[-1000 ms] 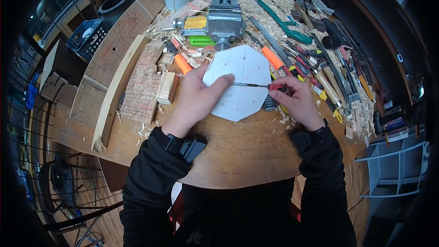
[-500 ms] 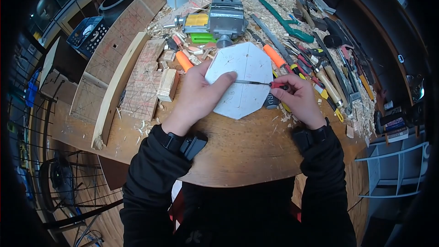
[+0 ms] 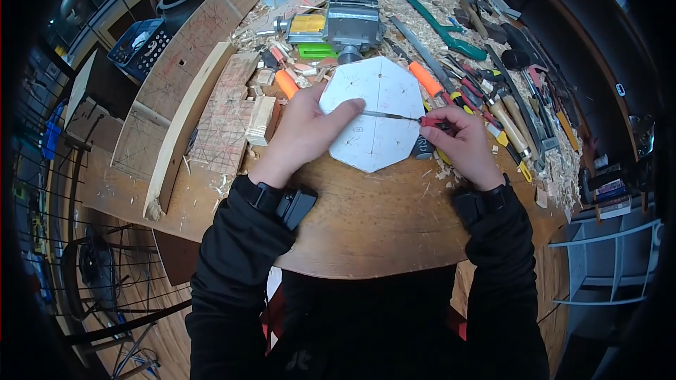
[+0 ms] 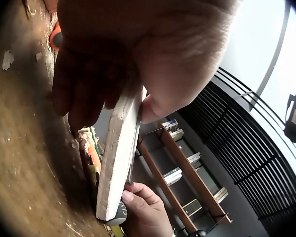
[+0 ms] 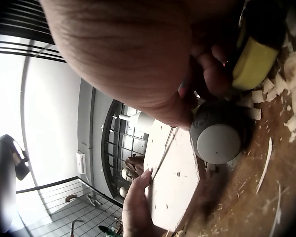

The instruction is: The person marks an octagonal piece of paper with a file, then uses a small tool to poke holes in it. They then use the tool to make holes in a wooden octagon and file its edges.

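In the head view a white octagonal board (image 3: 366, 142) with pencil lines is held above the bench. The left hand (image 3: 304, 131) grips its left edge, thumb on the face and over the end of a thin metal file-like tool (image 3: 394, 117). That tool's red handle (image 3: 432, 123) is pinched by the right hand (image 3: 465, 142) at the board's right edge. The left wrist view shows the board's thick edge (image 4: 112, 158), with the left hand's thumb on the white face and its other fingers behind. In the right wrist view the tool's shaft lies across the board (image 5: 175, 182).
A metal vise (image 3: 353, 24) stands behind the board. Chisels, files and a green-handled saw (image 3: 461, 48) lie among shavings at the right. Wooden planks (image 3: 186, 123) and a small block (image 3: 263, 119) lie at the left. A dark round-ended object (image 5: 218, 138) is under the right hand.
In the head view the board, both hands and the tool sit slightly higher and farther right. The bench and its contents have shifted a little too. Both grips look the same.
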`<state>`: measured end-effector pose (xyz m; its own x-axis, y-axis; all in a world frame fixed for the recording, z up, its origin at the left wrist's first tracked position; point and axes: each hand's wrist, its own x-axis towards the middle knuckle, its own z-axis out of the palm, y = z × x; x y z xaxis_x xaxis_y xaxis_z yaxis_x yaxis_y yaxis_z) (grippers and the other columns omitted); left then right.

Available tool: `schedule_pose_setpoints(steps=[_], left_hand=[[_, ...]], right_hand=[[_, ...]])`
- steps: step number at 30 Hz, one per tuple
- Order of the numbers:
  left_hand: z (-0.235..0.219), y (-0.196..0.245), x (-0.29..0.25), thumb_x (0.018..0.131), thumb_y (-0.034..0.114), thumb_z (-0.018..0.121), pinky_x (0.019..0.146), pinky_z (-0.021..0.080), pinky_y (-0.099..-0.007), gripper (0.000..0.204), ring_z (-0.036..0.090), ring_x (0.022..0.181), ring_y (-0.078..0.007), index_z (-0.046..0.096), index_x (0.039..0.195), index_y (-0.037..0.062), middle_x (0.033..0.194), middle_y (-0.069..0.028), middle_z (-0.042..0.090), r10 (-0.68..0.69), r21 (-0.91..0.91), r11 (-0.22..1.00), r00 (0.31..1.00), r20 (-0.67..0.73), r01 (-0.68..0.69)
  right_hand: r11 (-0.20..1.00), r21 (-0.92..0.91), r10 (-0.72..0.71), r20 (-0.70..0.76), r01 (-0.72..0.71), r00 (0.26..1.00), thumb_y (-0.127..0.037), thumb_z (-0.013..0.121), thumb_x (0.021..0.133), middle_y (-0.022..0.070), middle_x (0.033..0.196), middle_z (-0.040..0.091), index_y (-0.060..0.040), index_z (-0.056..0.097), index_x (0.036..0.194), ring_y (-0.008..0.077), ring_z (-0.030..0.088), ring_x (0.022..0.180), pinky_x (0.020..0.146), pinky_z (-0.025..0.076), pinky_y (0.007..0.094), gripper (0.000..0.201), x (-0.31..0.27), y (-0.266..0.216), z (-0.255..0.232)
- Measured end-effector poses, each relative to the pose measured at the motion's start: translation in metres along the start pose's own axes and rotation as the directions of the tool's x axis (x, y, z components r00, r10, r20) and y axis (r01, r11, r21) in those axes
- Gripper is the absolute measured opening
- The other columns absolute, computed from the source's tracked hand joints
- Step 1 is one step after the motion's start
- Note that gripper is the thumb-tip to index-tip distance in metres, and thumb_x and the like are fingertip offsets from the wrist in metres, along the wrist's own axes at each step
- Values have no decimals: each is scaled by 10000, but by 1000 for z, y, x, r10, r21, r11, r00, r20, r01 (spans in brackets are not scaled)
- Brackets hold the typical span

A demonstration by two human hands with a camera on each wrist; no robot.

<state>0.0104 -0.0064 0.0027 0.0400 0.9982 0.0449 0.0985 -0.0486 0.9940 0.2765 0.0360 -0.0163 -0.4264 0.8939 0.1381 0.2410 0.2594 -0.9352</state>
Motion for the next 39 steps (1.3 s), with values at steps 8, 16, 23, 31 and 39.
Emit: schedule_pose_setpoints(steps=[8, 16, 23, 31, 39], left_hand=[[2, -1, 0, 927, 162, 645, 717, 564, -254, 374, 698, 808, -133, 582, 1213, -70, 971, -107, 711, -5, 1, 1000, 1000, -19, 5], [3, -1, 0, 922, 154, 649, 719, 564, -254, 378, 697, 806, -132, 581, 1214, -74, 969, -106, 712, -13, 1, 1000, 1000, -18, 13], [2, -1, -1, 918, 172, 659, 729, 562, -270, 384, 697, 833, -147, 580, 1198, -78, 983, -120, 710, 1, -6, 1000, 1000, -10, -1], [2, -2, -1, 907, 189, 673, 732, 559, -286, 388, 700, 847, -165, 586, 1173, -80, 979, -130, 713, 11, -10, 1000, 1000, -10, -11], [3, -1, -1, 907, 190, 670, 730, 560, -291, 380, 702, 842, -167, 591, 1162, -80, 968, -129, 715, 19, -8, 1000, 1000, -16, -19]], right_hand=[[1000, -13, 28, 1, -28, 1000, -48, 707, 880, 29, 947, 678, 15, 658, 1062, 57, 614, 797, 691, 498, 197, 198, -1, 0, -2], [999, 37, 4, -3, -3, 1000, -57, 709, 881, 18, 949, 674, 4, 663, 1061, 42, 602, 791, 684, 490, 194, 195, -1, 2, -1], [1000, -8, 5, -1, -5, 1000, -64, 714, 878, 13, 943, 669, 2, 665, 1060, 38, 594, 771, 668, 483, 190, 199, -1, 2, -2], [1000, 5, 14, -8, -14, 1000, -58, 712, 879, 18, 950, 668, 9, 661, 1067, 42, 599, 767, 664, 489, 191, 206, -1, 1, -1], [1000, 8, 3, -2, -3, 1000, -51, 710, 878, 25, 951, 669, 13, 658, 1075, 46, 603, 774, 670, 493, 195, 213, -1, 2, -2]])
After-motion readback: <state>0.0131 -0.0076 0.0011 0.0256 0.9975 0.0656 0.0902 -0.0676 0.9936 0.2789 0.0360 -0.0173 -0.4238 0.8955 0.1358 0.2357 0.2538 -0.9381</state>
